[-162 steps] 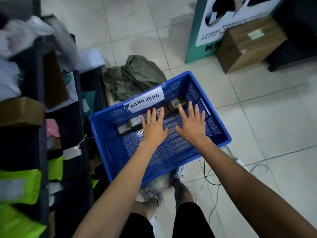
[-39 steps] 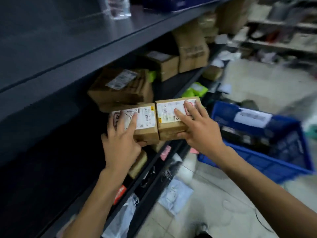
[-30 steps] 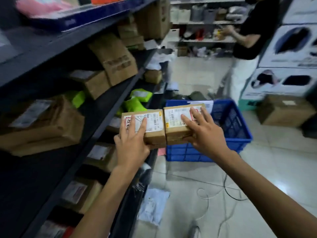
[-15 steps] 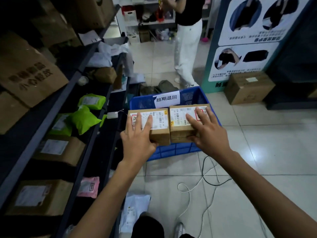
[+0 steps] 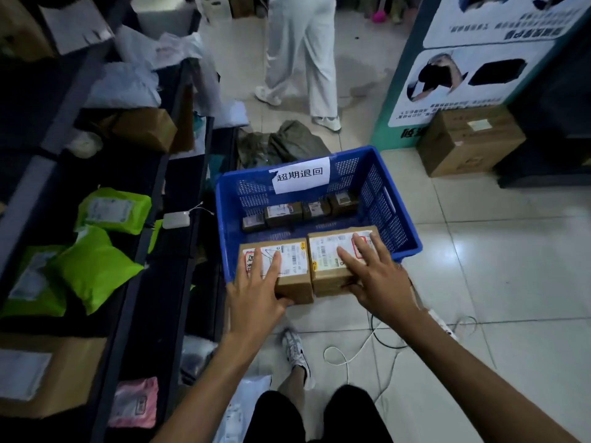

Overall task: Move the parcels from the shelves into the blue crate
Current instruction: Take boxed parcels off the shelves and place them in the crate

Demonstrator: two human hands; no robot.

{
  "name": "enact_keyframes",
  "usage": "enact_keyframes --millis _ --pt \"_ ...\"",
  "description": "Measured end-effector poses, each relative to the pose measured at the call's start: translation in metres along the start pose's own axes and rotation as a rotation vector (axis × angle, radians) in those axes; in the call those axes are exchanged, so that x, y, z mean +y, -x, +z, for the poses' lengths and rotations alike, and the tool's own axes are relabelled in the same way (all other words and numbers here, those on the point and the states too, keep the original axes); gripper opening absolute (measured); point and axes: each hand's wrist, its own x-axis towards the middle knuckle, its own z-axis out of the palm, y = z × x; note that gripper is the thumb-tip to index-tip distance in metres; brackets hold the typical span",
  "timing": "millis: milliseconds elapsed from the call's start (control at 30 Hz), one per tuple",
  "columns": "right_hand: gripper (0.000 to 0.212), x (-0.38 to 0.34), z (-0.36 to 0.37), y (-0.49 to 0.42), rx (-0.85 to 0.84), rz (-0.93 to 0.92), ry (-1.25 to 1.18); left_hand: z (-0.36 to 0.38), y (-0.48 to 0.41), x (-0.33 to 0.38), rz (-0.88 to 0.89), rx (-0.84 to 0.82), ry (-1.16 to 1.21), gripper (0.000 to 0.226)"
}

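Note:
I hold two brown cardboard parcels side by side over the near rim of the blue crate, which stands on the floor. My left hand grips the left parcel, fingers across its white label and thumb under it. My right hand grips the right parcel the same way. Several small brown parcels lie in a row along the crate's far wall, below a white paper label. More parcels remain on the dark shelves at the left.
Green mailer bags, a pink bag and brown boxes fill the shelves. A person in white trousers stands beyond the crate. A green sack, a cardboard box and white and black cables lie on the tiled floor.
I lifted the two parcels off the shelf, turned right and carried them down towards the crate. They now hang over its near rim, lower and closer to it than half a second ago.

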Motion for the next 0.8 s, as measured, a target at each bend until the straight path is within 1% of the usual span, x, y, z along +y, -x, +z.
enact_keyframes --millis 167,333,467,633,733,800 --pt "0.084 0.016 0.033 -0.047 -0.102 0.060 -0.029 0.019 -0.058 -0.006 -0.006 -0.102 0.014 0.101" --pt "0.083 0.038 0.052 -0.096 -0.149 0.039 -0.056 0.034 -0.108 -0.006 -0.024 -0.162 0.027 0.100" --pt "0.082 0.061 0.063 -0.138 -0.161 -0.002 -0.081 0.044 -0.147 0.003 -0.071 -0.192 0.048 0.098" --pt "0.084 0.117 0.092 -0.192 -0.206 -0.047 -0.105 0.066 -0.206 0.036 -0.138 -0.234 0.021 0.099" --pt "0.087 0.165 0.138 -0.225 -0.259 -0.039 -0.147 0.104 -0.256 0.059 -0.143 -0.236 -0.019 0.100" --pt "0.088 0.199 0.183 -0.249 -0.289 -0.036 -0.155 0.146 -0.294 0.072 -0.143 -0.269 -0.048 0.100"
